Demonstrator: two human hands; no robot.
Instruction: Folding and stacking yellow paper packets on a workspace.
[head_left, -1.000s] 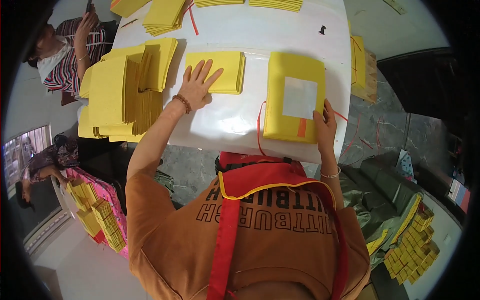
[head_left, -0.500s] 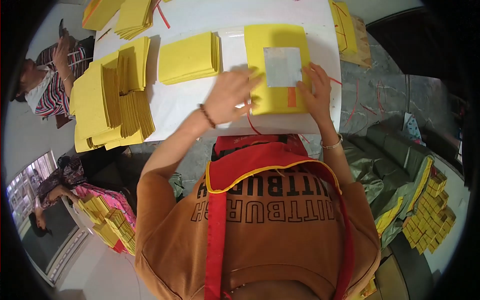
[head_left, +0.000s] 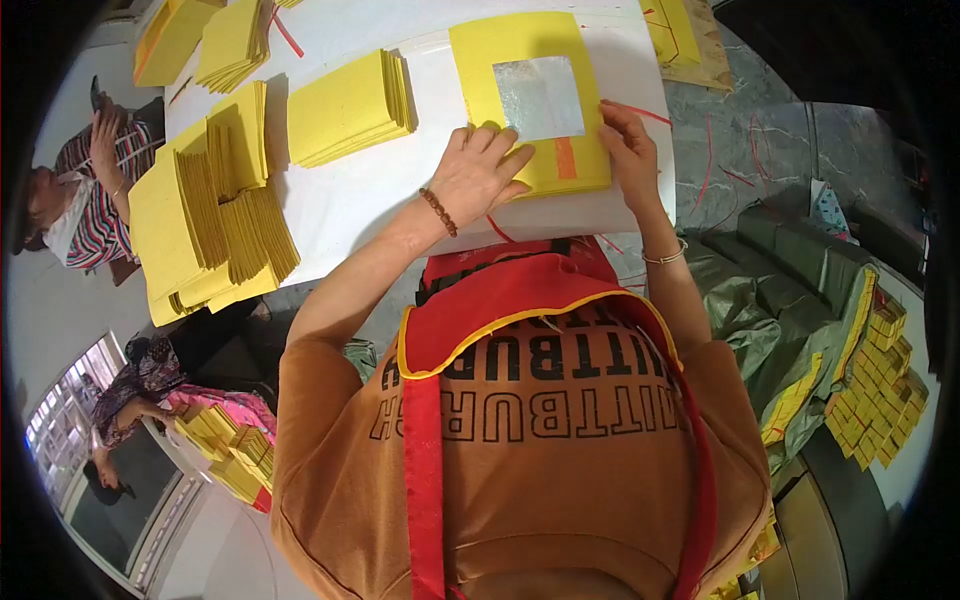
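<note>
A stack of yellow paper (head_left: 482, 60) lies on the white table before me. On its top sheet sit a shiny silver-grey square (head_left: 540, 97) and, just below that, a small orange-red strip (head_left: 566, 158). My left hand (head_left: 478, 172) rests on the near left part of the stack, fingers stretched out over the paper. At the stack's right edge is my right hand (head_left: 630, 150), its fingers bent in and the thumb close to the fingertips. What they pinch is too small to tell. A red tie (head_left: 645, 113) runs rightward past these fingers; another red tie end (head_left: 499, 230) pokes out at the near edge.
Another yellow paper stack (head_left: 345, 105) and a large fanned pile (head_left: 205, 215) stand to the left on the white table (head_left: 345, 195). Yellow bundles (head_left: 880, 385) and green sacks (head_left: 765, 290) are at right. Two people (head_left: 100, 185) appear at the left rim.
My left hand has flattened onto the stack's near left part. My right hand has slid nearer along the right edge and its fingers have curled in. The whole view has shifted slightly.
</note>
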